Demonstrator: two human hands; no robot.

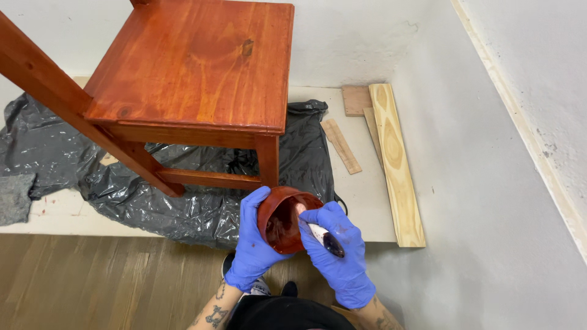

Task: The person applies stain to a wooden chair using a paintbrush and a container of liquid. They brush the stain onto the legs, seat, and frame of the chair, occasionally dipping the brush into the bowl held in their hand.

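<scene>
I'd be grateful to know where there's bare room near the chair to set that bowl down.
Free: the pale board between the black plastic sheet and the long plank, and the wood floor in front. Crowded: under the chair, and by the wood offcuts.

A head-worn camera looks steeply down, close over the hands, toward the chair (195, 67).

No packages, labels, signs or screens show anywhere around the hands.
</scene>
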